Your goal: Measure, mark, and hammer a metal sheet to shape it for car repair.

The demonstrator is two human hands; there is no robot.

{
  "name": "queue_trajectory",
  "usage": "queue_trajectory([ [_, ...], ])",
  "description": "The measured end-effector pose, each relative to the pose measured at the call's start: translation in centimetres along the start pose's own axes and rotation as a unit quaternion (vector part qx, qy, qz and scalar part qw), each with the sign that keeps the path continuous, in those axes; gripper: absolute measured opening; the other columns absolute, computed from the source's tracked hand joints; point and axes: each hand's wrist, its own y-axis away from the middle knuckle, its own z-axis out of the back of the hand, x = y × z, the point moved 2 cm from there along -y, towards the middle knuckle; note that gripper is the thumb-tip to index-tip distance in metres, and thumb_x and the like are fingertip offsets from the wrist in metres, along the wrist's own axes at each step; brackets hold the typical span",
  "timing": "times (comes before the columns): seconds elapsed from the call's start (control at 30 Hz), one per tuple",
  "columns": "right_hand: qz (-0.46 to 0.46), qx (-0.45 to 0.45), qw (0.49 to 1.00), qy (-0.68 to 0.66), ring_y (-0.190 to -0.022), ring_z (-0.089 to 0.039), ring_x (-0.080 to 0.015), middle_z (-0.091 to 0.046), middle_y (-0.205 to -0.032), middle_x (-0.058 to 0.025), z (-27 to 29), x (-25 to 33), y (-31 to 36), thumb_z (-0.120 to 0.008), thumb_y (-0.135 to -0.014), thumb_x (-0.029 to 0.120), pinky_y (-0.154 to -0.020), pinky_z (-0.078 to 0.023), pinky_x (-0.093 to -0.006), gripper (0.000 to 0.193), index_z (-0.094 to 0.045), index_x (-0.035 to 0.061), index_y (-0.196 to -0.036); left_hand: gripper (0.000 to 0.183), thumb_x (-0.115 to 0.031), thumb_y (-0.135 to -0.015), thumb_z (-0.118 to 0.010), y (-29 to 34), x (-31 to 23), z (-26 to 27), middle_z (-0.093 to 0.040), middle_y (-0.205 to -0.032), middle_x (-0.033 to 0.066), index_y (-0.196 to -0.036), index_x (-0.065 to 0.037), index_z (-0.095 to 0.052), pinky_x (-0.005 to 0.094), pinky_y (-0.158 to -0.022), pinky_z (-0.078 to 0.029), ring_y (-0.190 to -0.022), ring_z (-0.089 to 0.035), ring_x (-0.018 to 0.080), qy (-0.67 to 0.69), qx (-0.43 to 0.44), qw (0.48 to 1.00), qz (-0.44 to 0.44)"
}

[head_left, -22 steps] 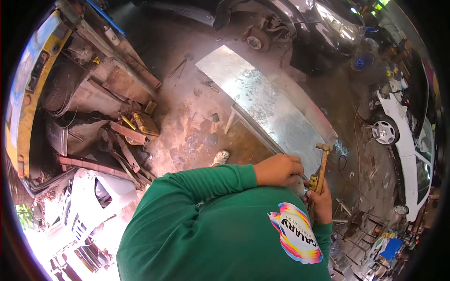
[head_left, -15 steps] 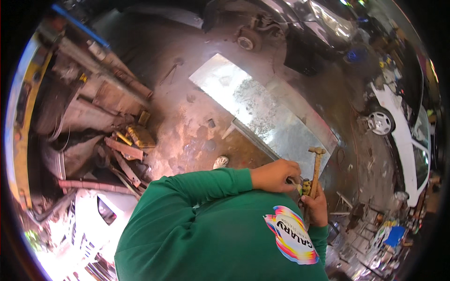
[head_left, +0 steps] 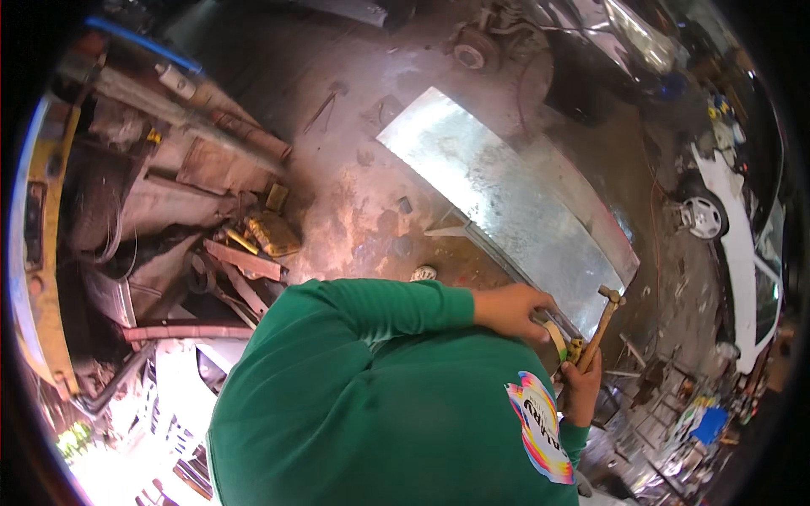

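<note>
My right hand (head_left: 580, 390) is closed around a hammer (head_left: 600, 328) with a wooden handle, its head tilted up and away. In the same grip sits a small yellow and black tape measure (head_left: 575, 349). A short curved yellow-green blade (head_left: 555, 336) runs from it toward my left hand (head_left: 513, 310), whose fingers are pinched on the blade's end. Just beyond both hands lies a long sheet of bare shiny metal (head_left: 506, 198) on a low support. Part of the tape measure is hidden by my fingers.
A dark metal bar (head_left: 498, 253) runs along the sheet's near edge. Scrap metal and a yellow block (head_left: 274, 236) lie at left. A wheel hub (head_left: 472, 54) stands at the far side. On the right are a white car body part (head_left: 732, 253) and scattered clutter around a blue item (head_left: 710, 425).
The view has shifted, so the sheet appears farther right. More of the yellow-green blade shows between my hands, and the hammer leans more to the right.
</note>
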Motion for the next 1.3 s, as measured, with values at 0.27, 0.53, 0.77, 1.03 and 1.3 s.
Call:
queue_trajectory([
  [0.27,-0.001,0.030,1.000,-0.004,-0.107,-0.072,-0.0201,-0.069,-0.130,-0.0108,-2.4,2.2,0.6,-0.075,-0.092,0.006,-0.084,-0.064,-0.0338,0.066,-0.052,0.0029,-0.154,0.058,-0.034,-0.090,-0.088,-1.4,2.5,-2.9,-0.080,-0.123,0.0210,-0.137,-0.001,-0.074,0.0474,-0.094,-0.062,-0.108,-0.079,0.0384,-0.026,0.049,0.995,-0.087],
  [0.53,0.184,0.007,0.975,0.128,-0.130,-0.070,-0.0402,-0.070,-0.135,-0.0274,-0.1,-0.4,0.7,-0.082,-0.087,0.020,-0.111,-0.055,-0.0490,0.080,-0.051,0.0059,-0.160,0.028,-0.017,-0.094,-0.088,-0.7,-1.0,-2.5,-0.072,-0.092,0.0051,-0.112,-0.002,-0.074,0.0327,-0.076,-0.055,-0.084,-0.066,0.0137,-0.095,0.113,0.985,0.089],
  [0.77,0.126,-0.134,0.983,0.009,-0.111,-0.075,-0.0419,-0.073,-0.119,-0.0246,6.7,-2.1,11.6,-0.081,-0.092,0.011,-0.095,-0.058,-0.0485,0.060,-0.054,0.0041,-0.145,0.014,-0.006,-0.098,-0.080,-4.9,-5.5,-8.2,-0.069,-0.087,0.0036,-0.104,-0.001,-0.068,0.0284,-0.070,-0.052,-0.075,-0.063,0.0114,-0.165,0.303,0.934,0.092],
  [1.03,0.033,-0.287,0.940,-0.182,-0.079,-0.079,-0.0304,-0.077,-0.108,-0.0209,15.0,-15.8,26.3,-0.076,-0.096,0.010,-0.070,-0.061,-0.0449,0.049,-0.055,0.0004,-0.139,0.027,-0.024,-0.111,-0.075,-5.8,-21.9,-27.4,-0.059,-0.078,-0.0039,-0.092,-0.007,-0.067,0.0284,-0.067,-0.041,-0.072,-0.052,0.0075,-0.239,0.320,0.917,-0.018],
  [1.3,0.015,-0.294,0.950,-0.107,-0.101,-0.078,-0.0374,-0.077,-0.113,-0.0239,11.8,-28.8,31.1,-0.078,-0.097,0.019,-0.085,-0.061,-0.0514,0.044,-0.063,-0.0040,-0.131,0.012,-0.007,-0.106,-0.073,3.5,-24.3,-61.9,-0.071,-0.089,0.0001,-0.114,0.000,-0.077,0.0276,-0.067,-0.051,-0.075,-0.062,0.0066,-0.172,0.692,0.688,-0.137],
])
